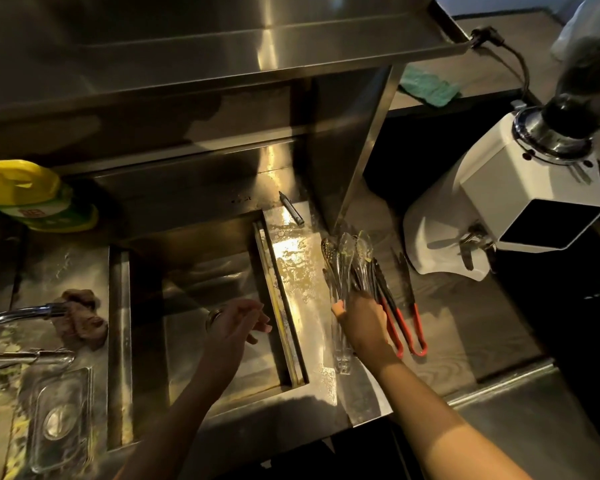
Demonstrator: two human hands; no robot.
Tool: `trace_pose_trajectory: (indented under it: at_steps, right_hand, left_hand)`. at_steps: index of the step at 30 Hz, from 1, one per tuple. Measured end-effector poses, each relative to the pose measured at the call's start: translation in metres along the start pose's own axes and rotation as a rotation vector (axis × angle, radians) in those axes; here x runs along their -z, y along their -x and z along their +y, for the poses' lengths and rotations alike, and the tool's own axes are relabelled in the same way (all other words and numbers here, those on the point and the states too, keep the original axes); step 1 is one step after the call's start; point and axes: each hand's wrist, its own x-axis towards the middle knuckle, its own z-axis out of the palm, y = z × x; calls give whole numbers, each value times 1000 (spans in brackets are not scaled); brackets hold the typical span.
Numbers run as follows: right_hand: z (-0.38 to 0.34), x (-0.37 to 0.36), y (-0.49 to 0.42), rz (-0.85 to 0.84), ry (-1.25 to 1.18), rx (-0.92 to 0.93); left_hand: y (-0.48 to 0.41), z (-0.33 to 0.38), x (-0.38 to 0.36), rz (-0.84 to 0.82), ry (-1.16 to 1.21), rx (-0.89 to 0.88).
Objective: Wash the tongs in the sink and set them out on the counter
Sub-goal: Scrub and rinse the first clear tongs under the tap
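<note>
Several clear plastic tongs (352, 258) lie in a bundle on the counter (440, 327) right of the sink (201, 327), tips pointing away from me. My right hand (361, 322) grips this bundle around its middle. Red-handled black tongs (400, 323) lie flat just right of the bundle, touching the counter. My left hand (238, 323) hovers over the sink basin with fingers loosely curled, holding nothing. The sink's wet steel rim (298, 271) glistens between the two hands.
A white grinder (499, 209) stands on the counter at right. A pen (291, 207) lies behind the sink. A yellow-green bottle (35, 195) sits at far left. The faucet (21, 313), a brown cloth (84, 320) and a clear glass lid (59, 417) lie left of the basin.
</note>
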Motion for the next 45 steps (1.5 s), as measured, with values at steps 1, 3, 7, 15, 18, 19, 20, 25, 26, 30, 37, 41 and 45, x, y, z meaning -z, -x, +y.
trace_pose_trajectory:
  at_steps: [1,3,7,15,18,19,20,25,26,30,37,41,45]
  right_hand:
    - [1,-4,-1,1,-39,8]
    - [0,-10,2,-13,-100,29]
    - [-6,-16,4,8,-180,87]
    - [-45,-32,12,-94,-486,272]
    - [-78,-34,27,-123,-637,386]
    - [-90,-35,32,-131,-674,404]
    - [-103,-36,38,-138,-703,425]
    - [-165,-57,60,-354,-886,435]
    - [-176,-59,65,-429,-976,350]
    - [-215,-63,86,-570,-1343,23]
    - [-268,-98,104,-593,-1117,210]
    - [-297,-108,109,-546,-1236,57]
    - [-316,-113,107,-540,-1307,-23]
  left_hand:
    - [-1,-1,0,4,9,7]
    - [-1,-3,0,3,15,8]
    - [0,-3,3,3,0,-8]
    - [-1,-13,31,84,25,-18]
    - [-1,-22,50,131,58,-8]
    - [-1,-27,57,161,65,7]
    - [-2,-31,64,188,63,16]
    - [1,-49,105,277,116,59]
    - [3,-54,113,295,138,64]
    - [12,-72,149,377,178,60]
    - [25,-106,223,565,69,23]
    - [23,-121,249,616,-146,-37]
    - [12,-135,276,717,-221,-39]
